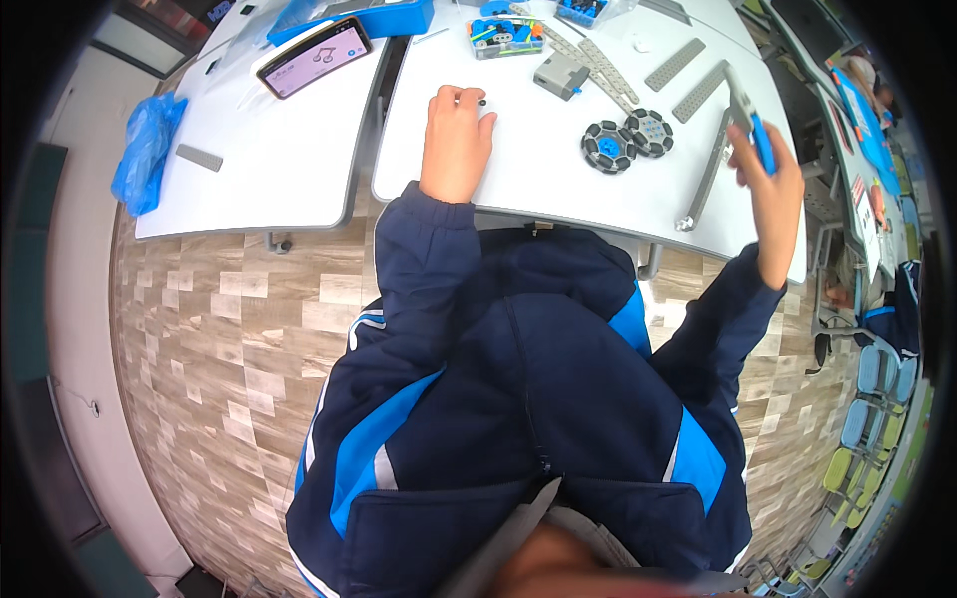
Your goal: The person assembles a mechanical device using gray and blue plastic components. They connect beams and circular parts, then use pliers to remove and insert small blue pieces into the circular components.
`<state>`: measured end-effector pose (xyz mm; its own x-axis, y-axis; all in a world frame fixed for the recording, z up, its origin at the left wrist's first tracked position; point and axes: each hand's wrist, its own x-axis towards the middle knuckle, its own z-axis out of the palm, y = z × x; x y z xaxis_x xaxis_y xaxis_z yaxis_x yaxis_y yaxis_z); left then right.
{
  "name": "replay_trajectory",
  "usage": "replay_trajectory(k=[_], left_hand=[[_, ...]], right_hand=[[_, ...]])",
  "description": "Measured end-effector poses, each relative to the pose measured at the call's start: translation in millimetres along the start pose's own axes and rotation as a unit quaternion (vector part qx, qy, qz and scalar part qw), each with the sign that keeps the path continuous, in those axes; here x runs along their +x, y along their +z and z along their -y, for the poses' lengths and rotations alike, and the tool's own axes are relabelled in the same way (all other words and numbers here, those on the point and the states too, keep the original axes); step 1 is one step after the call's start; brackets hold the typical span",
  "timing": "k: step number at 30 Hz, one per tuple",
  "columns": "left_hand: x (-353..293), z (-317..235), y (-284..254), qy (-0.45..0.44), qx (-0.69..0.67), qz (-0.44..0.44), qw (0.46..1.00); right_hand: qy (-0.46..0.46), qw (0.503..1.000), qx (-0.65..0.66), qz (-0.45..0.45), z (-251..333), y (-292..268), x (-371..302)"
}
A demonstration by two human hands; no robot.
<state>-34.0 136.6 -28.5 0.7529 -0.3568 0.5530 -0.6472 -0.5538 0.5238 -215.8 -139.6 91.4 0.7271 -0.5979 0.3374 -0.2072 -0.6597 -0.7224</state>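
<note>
My left hand (459, 145) rests on the white table with its fingers curled. A small black part (482, 103) shows at its fingertips, beside the thumb. Over the table's right side, my right hand (773, 189) is closed on a slim blue-and-grey piece (764, 148) held upright; motion blurs its kind. Below it lies a long grey angled beam (706, 181). Between the hands are two black-rimmed roller wheels, one with a blue hub (608, 148) and one with a grey hub (650, 133). Behind them sits a grey box-shaped block (560, 76).
Perforated grey strips (675, 65) lie at the back right. A clear box of small coloured parts (506, 38) stands at the back. On the left table are a propped phone (315, 57), a blue tray (399, 18), a blue plastic bag (148, 154) and a short grey plate (199, 157).
</note>
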Motion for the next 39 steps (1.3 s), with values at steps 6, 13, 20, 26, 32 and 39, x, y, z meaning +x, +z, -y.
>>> replay_trajectory(k=[6,13,20,26,32,39], left_hand=[[11,-1,10,0.008,0.038,-0.006,0.999],[1,-9,13,-0.013,-0.084,0.034,0.996],[0,-60,14,0.049,-0.119,0.038,0.991],[1,-91,43,0.115,-0.135,0.133,0.975],[3,-87,52,0.076,-0.168,0.125,0.975],[1,-83,44,0.055,-0.201,0.089,0.974]], right_hand=[[0.085,0.990,0.107,0.042,9,7,-56],[0.109,0.966,0.216,0.097,-5,24,-76],[0.121,0.950,0.287,0.010,-12,39,-68],[0.086,0.939,0.330,-0.042,-19,43,-68],[0.070,0.934,0.346,-0.045,-23,43,-67],[0.087,0.927,0.365,-0.001,-13,56,-71]])
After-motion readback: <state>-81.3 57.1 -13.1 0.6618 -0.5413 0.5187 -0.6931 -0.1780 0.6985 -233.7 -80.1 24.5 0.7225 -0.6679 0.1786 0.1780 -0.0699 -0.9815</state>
